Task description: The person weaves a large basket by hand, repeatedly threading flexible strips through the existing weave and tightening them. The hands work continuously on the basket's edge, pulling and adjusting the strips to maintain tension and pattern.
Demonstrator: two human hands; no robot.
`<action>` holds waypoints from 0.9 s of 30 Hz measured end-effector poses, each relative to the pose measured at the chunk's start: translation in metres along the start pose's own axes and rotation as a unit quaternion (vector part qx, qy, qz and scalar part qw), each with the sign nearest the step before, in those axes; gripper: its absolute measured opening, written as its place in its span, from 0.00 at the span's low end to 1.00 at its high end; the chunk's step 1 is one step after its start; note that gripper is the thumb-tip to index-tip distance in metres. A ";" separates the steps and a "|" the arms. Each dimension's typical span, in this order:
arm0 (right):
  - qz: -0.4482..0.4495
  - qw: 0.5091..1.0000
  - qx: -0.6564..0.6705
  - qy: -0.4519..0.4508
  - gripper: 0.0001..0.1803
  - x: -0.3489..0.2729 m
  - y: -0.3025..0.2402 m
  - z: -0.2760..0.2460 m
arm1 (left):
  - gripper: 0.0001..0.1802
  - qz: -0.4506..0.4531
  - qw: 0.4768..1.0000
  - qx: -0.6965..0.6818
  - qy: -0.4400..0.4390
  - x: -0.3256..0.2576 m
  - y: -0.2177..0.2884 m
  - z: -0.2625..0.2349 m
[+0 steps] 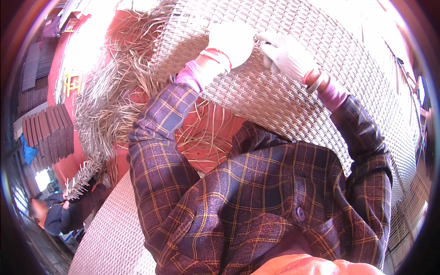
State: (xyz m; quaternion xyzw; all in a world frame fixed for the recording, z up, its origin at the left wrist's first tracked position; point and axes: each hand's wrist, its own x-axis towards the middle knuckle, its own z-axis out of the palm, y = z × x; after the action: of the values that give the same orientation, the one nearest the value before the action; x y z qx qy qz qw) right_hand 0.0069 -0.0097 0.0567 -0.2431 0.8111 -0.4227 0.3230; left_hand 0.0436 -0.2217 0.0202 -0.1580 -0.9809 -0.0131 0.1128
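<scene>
A large light-grey woven wicker panel (275,98) spreads in front of me, its surface a tight basket weave. My left hand (233,43), in a white glove with a red cuff, rests at the panel's upper part; glare washes out its fingers. Close beside it on the right, my right hand (286,54), also gloved, has its fingers curled in toward the left hand, thumb and forefinger near the weave. Whatever they pinch, if anything, is too small or too bright to make out. A heap of loose pale weaving strips (114,98) lies left of the panel.
More woven wicker (117,229) lies at lower left. Stacks of brown panels (48,133) and a small yellow stool (72,84) stand on the red floor (66,174) at left. Another person (68,215) works at far lower left with a strip-covered piece.
</scene>
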 end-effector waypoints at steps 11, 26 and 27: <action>-0.030 0.996 -0.082 -0.021 0.13 0.041 0.002 -0.010 | 0.20 0.017 0.982 -0.121 -0.145 0.022 -0.049 0.015; 0.033 0.982 0.148 0.116 0.10 0.007 -0.011 -0.002 | 0.13 -0.154 0.902 -0.309 0.260 -0.059 0.018 -0.017; 0.028 0.982 0.130 0.132 0.10 0.004 -0.013 -0.001 | 0.13 -0.147 0.909 -0.297 0.251 -0.062 0.017 -0.017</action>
State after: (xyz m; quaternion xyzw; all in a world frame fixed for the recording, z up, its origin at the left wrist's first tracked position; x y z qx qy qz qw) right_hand 0.0055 -0.0186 0.0673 -0.1188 0.7911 -0.5438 0.2538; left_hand 0.1096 -0.2258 0.0228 -0.0293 -0.8832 -0.3597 0.2997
